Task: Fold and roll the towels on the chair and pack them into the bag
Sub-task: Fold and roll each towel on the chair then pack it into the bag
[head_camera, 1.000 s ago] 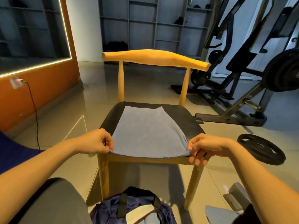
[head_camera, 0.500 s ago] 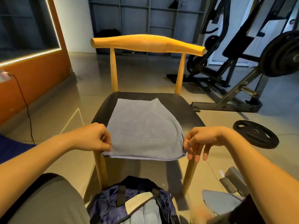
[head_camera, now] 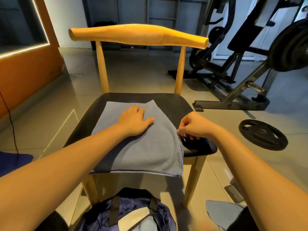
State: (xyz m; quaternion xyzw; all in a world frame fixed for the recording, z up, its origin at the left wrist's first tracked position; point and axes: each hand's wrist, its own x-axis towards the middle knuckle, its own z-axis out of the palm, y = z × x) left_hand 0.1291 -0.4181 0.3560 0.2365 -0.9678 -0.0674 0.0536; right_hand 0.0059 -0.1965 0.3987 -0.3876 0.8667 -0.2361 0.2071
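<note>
A folded grey towel (head_camera: 146,152) lies flat on the black seat of a wooden chair (head_camera: 138,34), its front edge hanging just over the seat's front. My left hand (head_camera: 135,120) rests palm down on the towel's far half, fingers spread. My right hand (head_camera: 193,126) pinches the towel's right edge between thumb and fingers. A dark blue bag (head_camera: 100,219) stands open on the floor below the chair's front, with a light rolled towel (head_camera: 138,219) inside it.
A black weight plate (head_camera: 263,134) lies on the tiled floor to the right. A gym machine (head_camera: 250,52) stands behind it. An orange wall (head_camera: 25,67) runs along the left. Another grey cloth (head_camera: 221,212) lies at the lower right.
My left hand let go of the towel's front left corner and moved up onto its middle. My right hand shifted from the front right corner to the right edge. The view came closer.
</note>
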